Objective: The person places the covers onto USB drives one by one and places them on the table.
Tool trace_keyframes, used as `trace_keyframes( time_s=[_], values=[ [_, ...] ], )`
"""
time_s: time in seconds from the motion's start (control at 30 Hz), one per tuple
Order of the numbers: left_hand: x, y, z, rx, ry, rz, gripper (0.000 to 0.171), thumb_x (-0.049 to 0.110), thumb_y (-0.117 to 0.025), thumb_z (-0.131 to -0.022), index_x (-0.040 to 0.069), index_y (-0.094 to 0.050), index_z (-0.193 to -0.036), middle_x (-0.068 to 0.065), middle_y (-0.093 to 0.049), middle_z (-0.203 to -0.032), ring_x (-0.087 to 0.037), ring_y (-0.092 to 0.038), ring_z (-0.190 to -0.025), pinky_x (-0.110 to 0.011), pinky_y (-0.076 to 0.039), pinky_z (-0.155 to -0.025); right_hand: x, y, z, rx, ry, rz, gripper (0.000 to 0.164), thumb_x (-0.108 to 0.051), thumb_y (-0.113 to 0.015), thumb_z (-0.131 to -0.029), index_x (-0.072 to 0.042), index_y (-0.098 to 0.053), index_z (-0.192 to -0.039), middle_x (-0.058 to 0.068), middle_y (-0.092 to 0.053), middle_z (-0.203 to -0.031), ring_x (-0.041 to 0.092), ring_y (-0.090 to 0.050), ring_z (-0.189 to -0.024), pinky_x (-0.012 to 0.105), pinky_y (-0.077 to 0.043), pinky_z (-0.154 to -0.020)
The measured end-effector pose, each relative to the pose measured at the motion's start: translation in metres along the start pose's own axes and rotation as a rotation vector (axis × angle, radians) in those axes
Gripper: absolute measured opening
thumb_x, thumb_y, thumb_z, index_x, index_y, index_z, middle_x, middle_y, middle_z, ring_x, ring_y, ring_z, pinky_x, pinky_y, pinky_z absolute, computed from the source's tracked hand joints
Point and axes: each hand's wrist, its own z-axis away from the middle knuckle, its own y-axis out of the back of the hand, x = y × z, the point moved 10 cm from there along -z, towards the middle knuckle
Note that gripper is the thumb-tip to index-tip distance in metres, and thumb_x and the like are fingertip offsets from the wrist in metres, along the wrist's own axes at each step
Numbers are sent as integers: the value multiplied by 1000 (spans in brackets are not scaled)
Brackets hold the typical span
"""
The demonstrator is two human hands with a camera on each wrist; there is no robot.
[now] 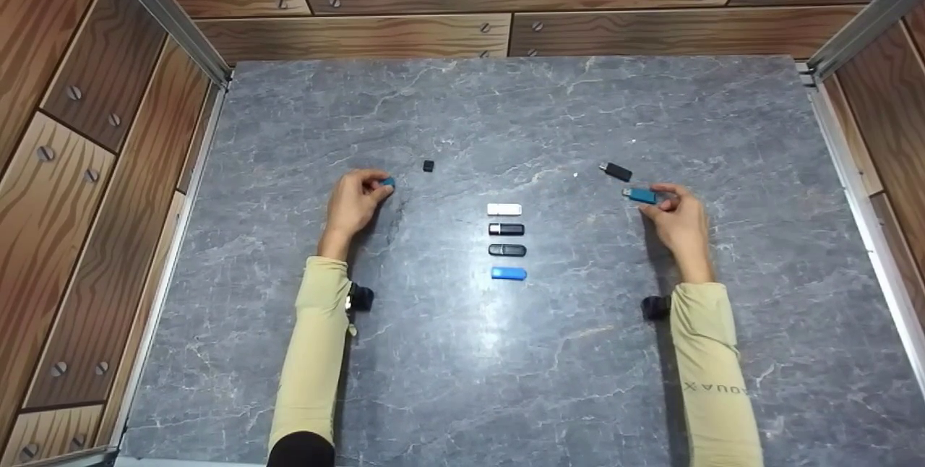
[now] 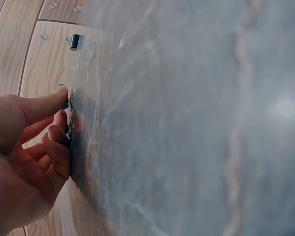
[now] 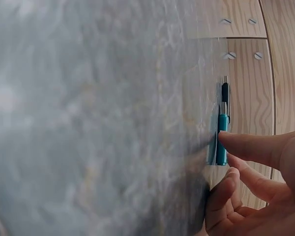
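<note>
On the left side of the table, my left hand pinches a small teal cap between thumb and fingertips, close over the surface. Most of that cap is covered by the fingers; in the left wrist view only slivers of teal show. To its right lies a small black cap. My right hand holds a teal USB stick by its rear end, thumb on one side and fingers on the other. Its bare metal plug points left. Just beyond it lies a black USB stick, uncapped, its plug facing left.
Between the hands, a column of USB sticks lies crosswise: a white one, a black one with a silver end, an all-black one and a blue one. Wood-patterned panels border the grey marbled table.
</note>
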Motion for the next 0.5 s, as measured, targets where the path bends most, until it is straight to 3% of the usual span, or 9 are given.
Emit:
trace_keyframes(
  time_s=[0.5],
  values=[
    [-2, -1, 1, -6, 30, -2, 26, 17, -78, -96, 4, -78, -118, -13, -74, -98, -17, -60, -82, -25, -44, -74, 3, 0, -2, 0, -22, 11, 39, -19, -74, -98, -3, -68, -134, -7, -54, -84, 6, -47, -67, 20, -39, -60]
  ],
)
